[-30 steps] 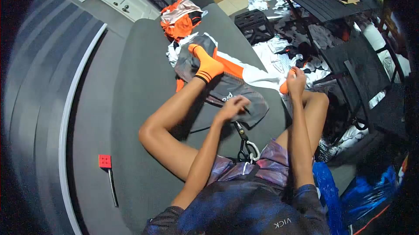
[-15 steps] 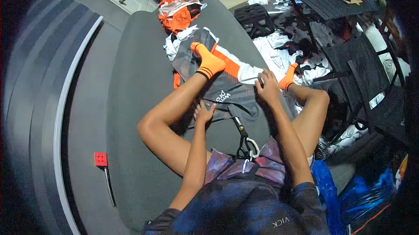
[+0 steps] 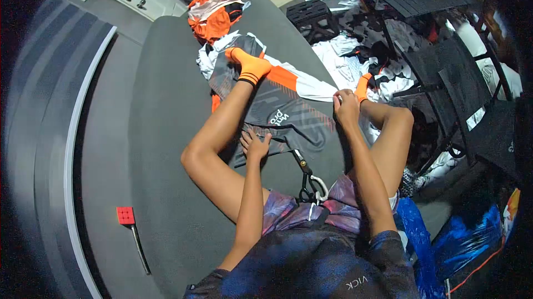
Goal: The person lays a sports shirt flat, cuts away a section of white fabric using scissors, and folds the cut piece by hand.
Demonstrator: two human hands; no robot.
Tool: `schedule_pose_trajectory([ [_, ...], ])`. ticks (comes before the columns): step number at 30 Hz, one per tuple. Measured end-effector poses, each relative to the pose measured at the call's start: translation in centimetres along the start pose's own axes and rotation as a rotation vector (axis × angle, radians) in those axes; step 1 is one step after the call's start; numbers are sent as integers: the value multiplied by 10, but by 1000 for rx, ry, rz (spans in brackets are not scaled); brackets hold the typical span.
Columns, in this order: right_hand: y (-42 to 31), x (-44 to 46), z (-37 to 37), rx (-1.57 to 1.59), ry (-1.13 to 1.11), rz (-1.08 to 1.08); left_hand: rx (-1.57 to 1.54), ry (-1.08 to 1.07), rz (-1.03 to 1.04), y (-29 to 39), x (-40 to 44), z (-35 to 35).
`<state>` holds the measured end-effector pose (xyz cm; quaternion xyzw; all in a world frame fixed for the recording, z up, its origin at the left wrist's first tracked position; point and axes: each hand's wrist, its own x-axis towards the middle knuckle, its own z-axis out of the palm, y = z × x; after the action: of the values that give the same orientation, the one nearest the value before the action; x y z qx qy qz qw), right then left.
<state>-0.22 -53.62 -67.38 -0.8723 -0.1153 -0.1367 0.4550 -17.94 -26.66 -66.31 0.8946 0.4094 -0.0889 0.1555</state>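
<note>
A dark grey garment with an orange and white strip lies spread over the grey couch. My left hand rests on its lower left part, fingers spread. At the end of the white strip, my right hand has its fingers pressed together on the fabric edge. Black scissors with a white cord at the handle lie between my legs, their blades toward the garment. One foot in an orange sock presses on the garment's upper part.
Orange and white cloth is heaped at the couch's far end. To the right are a black folding chair, a black crate and piled white cloths. A red cube on a rod is at the left.
My left hand moved left and down onto the garment and spread out. My right hand came off the orange-socked foot at the right and took the white strip's edge, which now lies straighter.
</note>
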Motion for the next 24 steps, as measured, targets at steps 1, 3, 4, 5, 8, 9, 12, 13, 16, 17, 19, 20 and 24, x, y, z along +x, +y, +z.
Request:
schedule_pose_trajectory([
  [1,0,1,1,8,17,6,0,-6,2,0,0,0],
  [3,1,1,2,6,22,9,-11,0,3,-2,0,1],
  [4,1,1,3,10,26,10,-19,4,0,-3,0,2],
  [5,0,0,5,14,28,8,-27,0,-7,-4,0,4],
  [8,5,-3,10,-9,34,-39,-31,28,-17,-3,0,7],
  [9,4,-3,11,-19,43,-57,-38,26,-21,-3,-2,8],
  [12,5,-4,11,-16,41,-78,-75,104,7,-4,-6,13],
  [13,4,-4,11,-11,42,-84,-77,101,7,-5,-5,13],
  [16,1,-3,10,-22,29,-61,-51,50,23,-16,0,4],
  [17,0,-3,10,-26,22,-51,-55,49,20,-21,3,0],
  [19,5,-5,12,-18,16,-55,-51,-25,-90,-29,11,-13],
  [20,7,-4,13,-8,14,-53,-49,-60,-142,-29,13,-16],
  [24,7,-2,9,10,11,-55,-124,182,26,-19,9,-2],
])
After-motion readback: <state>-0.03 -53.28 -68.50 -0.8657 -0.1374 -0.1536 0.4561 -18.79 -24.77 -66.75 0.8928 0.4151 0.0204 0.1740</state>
